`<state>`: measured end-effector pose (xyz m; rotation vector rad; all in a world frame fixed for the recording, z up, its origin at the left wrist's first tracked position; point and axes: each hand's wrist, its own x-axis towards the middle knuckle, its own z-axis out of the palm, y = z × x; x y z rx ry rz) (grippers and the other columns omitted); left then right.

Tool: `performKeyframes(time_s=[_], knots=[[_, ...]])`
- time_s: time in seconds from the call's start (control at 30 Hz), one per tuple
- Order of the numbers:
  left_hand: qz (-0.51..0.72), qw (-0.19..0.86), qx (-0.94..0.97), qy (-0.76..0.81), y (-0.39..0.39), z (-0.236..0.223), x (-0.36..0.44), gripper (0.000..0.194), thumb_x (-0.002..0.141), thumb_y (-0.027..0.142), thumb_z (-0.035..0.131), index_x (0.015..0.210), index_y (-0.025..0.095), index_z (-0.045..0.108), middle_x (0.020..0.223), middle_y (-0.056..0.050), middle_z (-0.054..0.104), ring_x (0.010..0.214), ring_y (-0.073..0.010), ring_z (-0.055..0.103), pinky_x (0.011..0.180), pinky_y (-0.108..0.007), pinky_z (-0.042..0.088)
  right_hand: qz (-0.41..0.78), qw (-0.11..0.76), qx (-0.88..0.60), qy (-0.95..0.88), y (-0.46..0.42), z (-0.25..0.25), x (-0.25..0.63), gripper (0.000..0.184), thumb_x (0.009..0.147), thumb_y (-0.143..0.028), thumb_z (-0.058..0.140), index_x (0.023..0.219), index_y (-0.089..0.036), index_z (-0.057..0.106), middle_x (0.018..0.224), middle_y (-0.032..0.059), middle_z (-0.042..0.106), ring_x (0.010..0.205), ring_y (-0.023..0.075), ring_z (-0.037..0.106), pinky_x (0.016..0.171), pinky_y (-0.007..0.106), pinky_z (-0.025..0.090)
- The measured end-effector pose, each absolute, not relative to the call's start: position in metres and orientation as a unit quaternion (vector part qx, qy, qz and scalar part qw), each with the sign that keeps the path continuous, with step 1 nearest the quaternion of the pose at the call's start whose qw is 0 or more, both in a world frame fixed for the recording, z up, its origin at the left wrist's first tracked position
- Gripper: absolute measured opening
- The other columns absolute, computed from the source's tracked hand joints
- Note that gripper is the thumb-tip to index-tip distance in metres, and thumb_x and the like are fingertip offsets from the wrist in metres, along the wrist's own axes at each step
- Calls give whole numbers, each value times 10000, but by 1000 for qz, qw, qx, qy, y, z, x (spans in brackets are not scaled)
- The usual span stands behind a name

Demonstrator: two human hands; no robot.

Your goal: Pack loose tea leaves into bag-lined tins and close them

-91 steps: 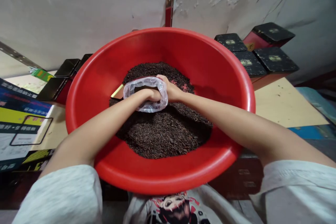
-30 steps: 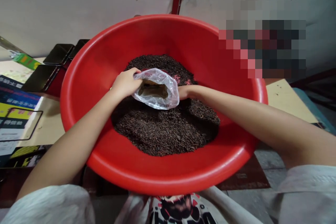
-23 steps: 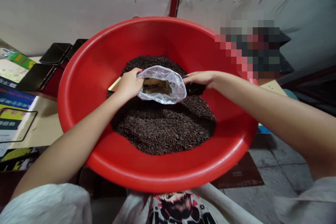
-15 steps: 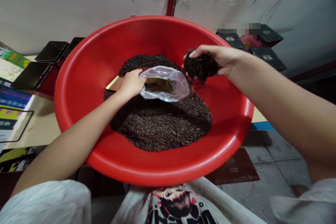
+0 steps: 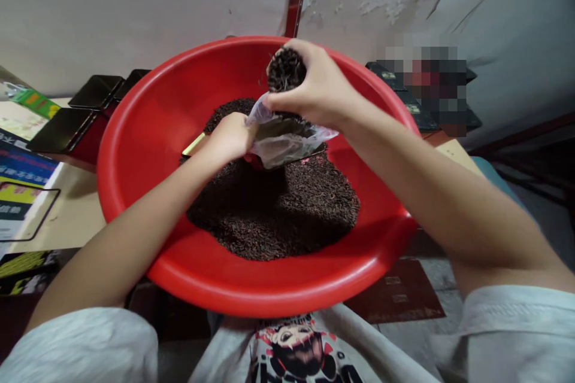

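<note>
A big red basin (image 5: 148,125) rests on my lap, holding a heap of dark loose tea leaves (image 5: 278,215). A clear plastic bag (image 5: 283,143) lining a container sits in the heap. My left hand (image 5: 231,137) grips the bag's left rim, fingers closed. My right hand (image 5: 314,87) hovers over the bag's mouth, closed round a handful of tea leaves (image 5: 286,69).
Black-lidded red tins (image 5: 76,116) stand left of the basin; more black tins (image 5: 395,81) sit at the right, partly blurred. Printed cartons (image 5: 22,185) lie at far left. A peeling wall (image 5: 179,0) rises behind, with a red handle (image 5: 294,6) against it.
My right hand scooped tea from the heap on the right, rose and swung left over the bag. My left hand kept hold of the bag's rim.
</note>
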<state>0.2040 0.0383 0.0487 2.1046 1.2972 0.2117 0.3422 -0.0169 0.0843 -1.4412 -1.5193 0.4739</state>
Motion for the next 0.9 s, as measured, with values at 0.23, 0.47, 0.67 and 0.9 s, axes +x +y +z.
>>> performKeyframes(time_s=[0.23,0.47,0.67,0.9], knots=[[83,241,835,487,32,46,200,203,801,296,538,847,149,670,818,-82,687,708,-208,601,636,-280,426,85,309,-639,-699,-20,70,346,396,679,-286,656,1035,-240,492,1026,59,601,1048,231,525,830,319,480],[112,224,832,495,38,44,202,217,802,185,481,913,145,663,882,-89,685,749,-208,596,688,-296,427,50,239,-586,-773,-21,61,363,445,723,-252,641,1138,-256,483,1167,76,561,1103,253,512,955,387,450],[152,237,825,490,42,40,201,212,790,176,450,822,139,656,793,-57,657,677,-171,548,622,-269,385,45,246,-521,-816,-18,51,369,421,724,-258,672,1119,-213,532,1131,82,553,1079,241,525,981,396,417],[178,232,817,497,46,36,200,191,769,180,477,827,139,654,754,-39,643,667,-160,534,627,-262,386,34,254,-494,-831,-11,39,374,383,754,-351,690,1095,-202,597,1261,97,517,1202,271,466,1046,472,352]])
